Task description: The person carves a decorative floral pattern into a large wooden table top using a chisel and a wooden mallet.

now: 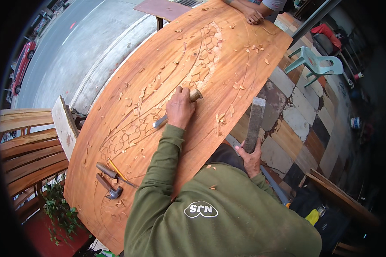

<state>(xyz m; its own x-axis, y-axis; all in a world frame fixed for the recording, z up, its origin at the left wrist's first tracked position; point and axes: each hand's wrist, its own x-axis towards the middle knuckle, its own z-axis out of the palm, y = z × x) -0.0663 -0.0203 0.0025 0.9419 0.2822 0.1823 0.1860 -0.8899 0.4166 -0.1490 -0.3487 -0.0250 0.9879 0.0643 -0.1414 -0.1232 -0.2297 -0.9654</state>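
My left hand [180, 109] is closed around a wood carving chisel [159, 121] and rests on a large reddish-brown wooden slab [158, 96]. The chisel's worn wooden handle [195, 94] sticks out past the fingers, and its metal blade lies low over a carved band of leaves and flowers [128, 132]. Off the slab's right edge, my right hand [249, 157] grips the lower end of a long dark grey rectangular block [255, 122], held upright. Curled wood shavings [221, 118] are scattered over the slab.
At the slab's near left lie a claw hammer [109, 187], a brown-handled tool [107, 170] and a yellow pencil [116, 168]. Another person's hands [254, 16] rest at the far end. A green plastic chair [315, 63] stands right, a slatted wooden bench [30, 150] left.
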